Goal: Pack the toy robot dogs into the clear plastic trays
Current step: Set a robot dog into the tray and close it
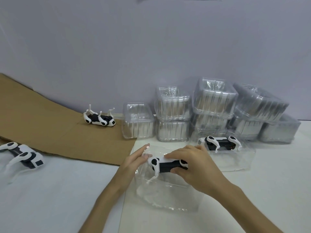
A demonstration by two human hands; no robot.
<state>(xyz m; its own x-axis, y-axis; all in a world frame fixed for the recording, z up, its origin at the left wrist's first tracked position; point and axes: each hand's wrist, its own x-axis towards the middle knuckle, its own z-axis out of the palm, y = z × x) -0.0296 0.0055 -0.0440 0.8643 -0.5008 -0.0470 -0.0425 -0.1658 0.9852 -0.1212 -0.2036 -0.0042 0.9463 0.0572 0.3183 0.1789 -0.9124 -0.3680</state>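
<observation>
Head view: toy robot dog pinched by right hand, fingers on top, thumb at near side, legs already in near clear tray on counter. Left hand spread, straight fingers against tray's left rim. Legs to be aligned with recess, tray steadied, dog pressed down level.
</observation>
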